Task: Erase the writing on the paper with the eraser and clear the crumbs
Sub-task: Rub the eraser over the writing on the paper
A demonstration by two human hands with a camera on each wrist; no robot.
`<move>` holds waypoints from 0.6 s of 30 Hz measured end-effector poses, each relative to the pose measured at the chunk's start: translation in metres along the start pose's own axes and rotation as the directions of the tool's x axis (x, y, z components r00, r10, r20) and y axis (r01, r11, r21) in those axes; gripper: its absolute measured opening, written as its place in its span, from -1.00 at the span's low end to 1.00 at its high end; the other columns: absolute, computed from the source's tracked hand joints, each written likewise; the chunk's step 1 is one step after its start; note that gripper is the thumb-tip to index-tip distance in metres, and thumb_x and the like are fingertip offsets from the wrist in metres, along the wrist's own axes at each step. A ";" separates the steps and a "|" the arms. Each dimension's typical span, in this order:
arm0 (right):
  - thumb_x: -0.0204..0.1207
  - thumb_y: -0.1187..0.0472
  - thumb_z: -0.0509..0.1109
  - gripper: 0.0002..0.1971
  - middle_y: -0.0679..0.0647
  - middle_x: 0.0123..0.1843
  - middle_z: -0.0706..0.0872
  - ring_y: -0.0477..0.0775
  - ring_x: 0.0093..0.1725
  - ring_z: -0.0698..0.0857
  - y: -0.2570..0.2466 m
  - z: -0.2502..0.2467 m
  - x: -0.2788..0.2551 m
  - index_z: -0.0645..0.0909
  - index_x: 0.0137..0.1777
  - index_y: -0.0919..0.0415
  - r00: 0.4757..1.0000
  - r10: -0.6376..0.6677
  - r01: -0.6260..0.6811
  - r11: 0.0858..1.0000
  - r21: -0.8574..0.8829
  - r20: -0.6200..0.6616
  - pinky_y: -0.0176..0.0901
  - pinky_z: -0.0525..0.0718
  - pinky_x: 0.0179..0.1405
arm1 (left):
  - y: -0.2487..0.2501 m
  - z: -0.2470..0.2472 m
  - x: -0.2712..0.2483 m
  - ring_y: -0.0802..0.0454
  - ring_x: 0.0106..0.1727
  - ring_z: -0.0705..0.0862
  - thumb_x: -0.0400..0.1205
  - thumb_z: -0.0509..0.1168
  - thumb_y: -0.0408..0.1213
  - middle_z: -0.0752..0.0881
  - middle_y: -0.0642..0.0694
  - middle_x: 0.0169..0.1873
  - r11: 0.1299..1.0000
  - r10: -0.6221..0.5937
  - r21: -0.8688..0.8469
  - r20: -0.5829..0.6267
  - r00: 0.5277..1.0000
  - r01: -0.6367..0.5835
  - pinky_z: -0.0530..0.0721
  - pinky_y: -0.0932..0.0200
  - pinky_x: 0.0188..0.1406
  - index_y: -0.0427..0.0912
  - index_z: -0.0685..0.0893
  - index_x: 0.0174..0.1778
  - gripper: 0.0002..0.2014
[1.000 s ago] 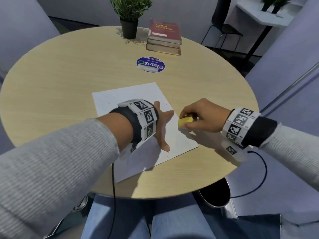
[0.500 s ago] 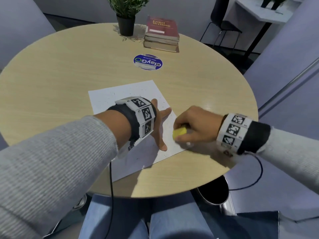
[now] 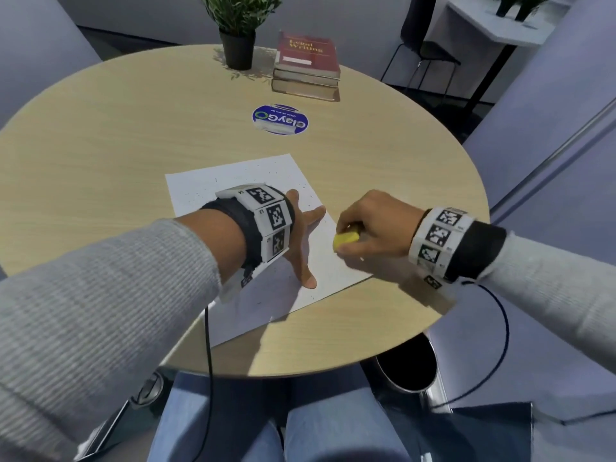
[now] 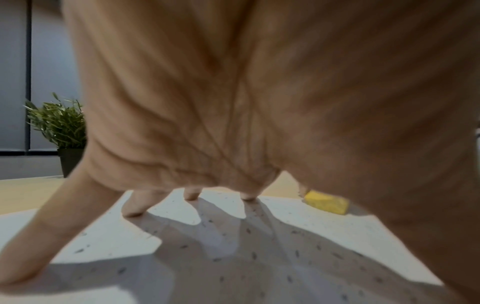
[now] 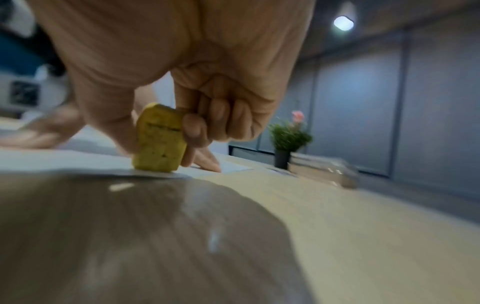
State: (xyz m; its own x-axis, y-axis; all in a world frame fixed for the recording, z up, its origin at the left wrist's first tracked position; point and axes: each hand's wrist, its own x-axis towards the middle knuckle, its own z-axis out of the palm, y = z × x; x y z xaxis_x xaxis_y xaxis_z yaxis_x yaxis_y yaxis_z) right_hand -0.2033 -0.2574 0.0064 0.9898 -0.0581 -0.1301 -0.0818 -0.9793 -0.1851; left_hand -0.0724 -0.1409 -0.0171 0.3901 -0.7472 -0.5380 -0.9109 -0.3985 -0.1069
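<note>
A white sheet of paper [image 3: 233,181] lies on the round wooden table [image 3: 100,135], speckled with dark eraser crumbs [image 4: 254,255]. My left hand [image 3: 300,238] lies spread flat on the sheet, fingertips [image 4: 135,209] pressing it down. My right hand [image 3: 370,228] pinches a yellow eraser [image 3: 346,241] between thumb and fingers. In the right wrist view the eraser [image 5: 159,142] stands on end with its lower end on the paper's right edge. From the left wrist view the eraser [image 4: 326,202] shows just beyond my spread fingers. No writing is legible.
A potted plant [image 3: 238,31] and a stack of books [image 3: 306,66] stand at the table's far side. A round blue sticker [image 3: 280,120] lies between them and the paper. A dark round bin [image 3: 408,365] sits on the floor below the table's near right edge.
My right hand with the eraser slid toward me and left along the paper's right edge, then back a little away. The left hand stayed pressed flat on the sheet.
</note>
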 end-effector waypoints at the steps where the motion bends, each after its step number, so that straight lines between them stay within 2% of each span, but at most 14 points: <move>1: 0.35 -0.11 0.39 -0.70 -0.01 -0.38 0.74 0.02 -0.39 0.65 -0.005 0.003 -0.001 0.75 -0.18 0.11 1.000 -0.031 0.031 0.999 -0.007 0.006 -0.05 0.68 -0.27 | 0.000 0.000 0.000 -0.48 0.56 0.20 0.12 0.44 0.58 0.03 -0.29 0.58 1.000 -0.003 0.002 -0.001 1.000 0.003 0.37 -0.36 0.48 0.24 -0.33 0.70 0.41; 3: 0.35 -0.15 0.32 -0.66 -0.02 -0.36 0.75 0.00 -0.38 0.67 -0.022 0.013 -0.008 0.74 -0.18 0.10 0.983 -0.157 0.156 0.987 0.024 0.089 -0.10 0.67 -0.30 | -0.001 0.001 0.000 -0.48 0.58 0.19 0.09 0.44 0.59 0.04 -0.30 0.56 1.000 -0.003 0.006 0.004 1.000 0.003 0.36 -0.39 0.49 0.24 -0.34 0.70 0.44; 4: 0.35 -0.15 0.31 -0.66 -0.02 -0.35 0.76 -0.01 -0.37 0.68 -0.025 0.016 -0.011 0.74 -0.16 0.09 0.976 -0.180 0.174 0.983 0.057 0.125 -0.10 0.67 -0.29 | -0.001 0.001 0.000 -0.47 0.58 0.18 0.10 0.44 0.59 0.04 -0.32 0.56 1.000 0.001 0.009 0.004 1.000 -0.001 0.35 -0.39 0.50 0.23 -0.35 0.70 0.44; 5: 0.35 -0.14 0.33 -0.67 -0.02 -0.33 0.77 -0.02 -0.36 0.68 -0.023 0.013 -0.010 0.74 -0.14 0.09 0.980 -0.151 0.144 0.988 0.062 0.132 -0.09 0.68 -0.28 | -0.001 0.000 -0.001 -0.47 0.58 0.18 0.11 0.44 0.59 0.04 -0.32 0.56 1.000 0.003 0.009 0.007 1.000 -0.003 0.34 -0.39 0.50 0.22 -0.35 0.70 0.43; 8: 0.34 -0.07 0.42 -0.73 0.00 -0.34 0.76 0.01 -0.36 0.66 -0.003 0.000 0.003 0.76 -0.13 0.11 1.000 -0.012 0.012 1.000 0.006 0.019 -0.02 0.69 -0.24 | 0.000 -0.001 -0.002 -0.48 0.57 0.19 0.12 0.43 0.58 0.05 -0.30 0.57 1.000 0.006 0.000 0.006 1.000 -0.006 0.34 -0.38 0.51 0.23 -0.33 0.70 0.42; 10: 0.33 -0.08 0.41 -0.72 -0.01 -0.36 0.75 0.00 -0.37 0.66 -0.007 0.003 -0.002 0.75 -0.15 0.11 0.998 -0.050 0.050 0.999 0.012 0.034 -0.07 0.68 -0.26 | 0.000 -0.001 -0.004 -0.47 0.55 0.21 0.13 0.45 0.56 0.09 -0.32 0.53 1.000 0.009 -0.005 0.005 1.000 -0.009 0.34 -0.37 0.50 0.19 -0.27 0.72 0.40; 12: 0.34 -0.10 0.37 -0.71 -0.04 -0.33 0.75 -0.04 -0.36 0.66 -0.025 0.011 -0.015 0.74 -0.13 0.09 0.980 -0.160 0.155 0.986 0.056 0.116 -0.15 0.65 -0.30 | 0.002 0.001 -0.004 -0.46 0.52 0.23 0.17 0.47 0.53 0.14 -0.34 0.46 1.000 0.016 -0.018 -0.009 1.000 -0.016 0.32 -0.35 0.50 0.10 -0.15 0.73 0.35; 13: 0.35 -0.09 0.37 -0.71 -0.05 -0.32 0.75 -0.05 -0.36 0.67 -0.027 0.014 -0.018 0.74 -0.13 0.09 0.974 -0.170 0.160 0.984 0.078 0.148 -0.16 0.65 -0.31 | 0.002 0.001 -0.005 -0.45 0.51 0.24 0.18 0.47 0.52 0.15 -0.34 0.45 1.000 0.024 -0.015 -0.024 0.999 -0.024 0.32 -0.35 0.50 0.06 -0.10 0.72 0.33; 14: 0.35 -0.08 0.39 -0.73 -0.06 -0.34 0.75 -0.08 -0.37 0.66 -0.025 0.011 -0.017 0.74 -0.13 0.08 0.979 -0.140 0.130 0.989 0.077 0.149 -0.15 0.66 -0.31 | 0.003 0.001 -0.006 -0.45 0.52 0.24 0.19 0.47 0.51 0.16 -0.35 0.45 1.000 0.026 -0.014 -0.033 0.999 -0.027 0.31 -0.35 0.51 0.05 -0.10 0.73 0.32; 16: 0.33 -0.04 0.43 -0.77 -0.07 -0.38 0.73 -0.09 -0.40 0.64 -0.010 0.001 -0.005 0.75 -0.16 0.09 0.998 -0.024 0.022 0.999 0.041 0.064 -0.10 0.69 -0.29 | 0.004 0.000 -0.009 -0.46 0.57 0.18 0.23 0.45 0.50 0.10 -0.38 0.53 1.000 0.021 -0.011 -0.012 1.000 -0.021 0.27 -0.35 0.52 0.08 -0.21 0.75 0.35; 18: 0.32 -0.04 0.44 -0.76 -0.06 -0.40 0.72 -0.06 -0.41 0.63 -0.005 -0.001 -0.001 0.75 -0.17 0.11 1.000 0.008 -0.009 1.000 0.024 0.012 -0.07 0.69 -0.28 | 0.005 -0.003 -0.013 -0.44 0.58 0.18 0.24 0.45 0.50 0.10 -0.37 0.54 0.999 0.032 -0.016 -0.004 0.999 -0.032 0.28 -0.31 0.51 0.10 -0.24 0.75 0.35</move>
State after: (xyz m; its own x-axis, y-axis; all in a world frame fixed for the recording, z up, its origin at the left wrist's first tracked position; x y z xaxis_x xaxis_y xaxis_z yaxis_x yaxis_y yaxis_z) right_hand -0.2035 -0.2528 0.0079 0.9876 -0.0639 -0.1436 -0.0931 -0.9739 -0.2070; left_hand -0.0814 -0.1347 -0.0083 0.3614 -0.7614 -0.5381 -0.9206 -0.3828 -0.0766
